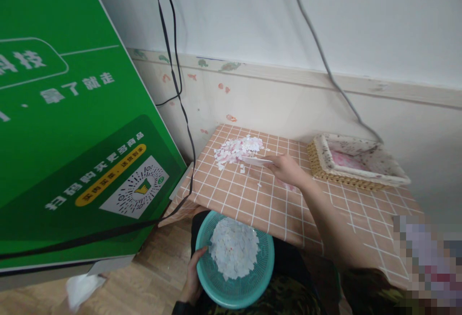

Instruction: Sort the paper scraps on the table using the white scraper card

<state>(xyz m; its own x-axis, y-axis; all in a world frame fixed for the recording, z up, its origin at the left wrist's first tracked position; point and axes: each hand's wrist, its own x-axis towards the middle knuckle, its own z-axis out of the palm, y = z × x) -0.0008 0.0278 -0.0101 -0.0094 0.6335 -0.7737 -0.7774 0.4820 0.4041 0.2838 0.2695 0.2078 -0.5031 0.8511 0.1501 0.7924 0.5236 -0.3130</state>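
Note:
My left hand (194,276) grips the left rim of a teal plastic colander (263,269) held over my lap, below the table's front edge. A heap of white paper scraps (234,248) fills it. My right hand (287,168) reaches across the table and holds a thin white flat piece (255,160) against a pile of white and pink paper scraps (238,149) at the table's far left corner. A few stray scraps lie near that pile.
The low table (252,199) has an orange checked cover. A woven basket (355,161) with a cloth lining stands at its back right. A big green sign (65,127) leans on the left, with black cables (180,94) hanging along the wall. Crumpled white paper (83,288) lies on the wooden floor.

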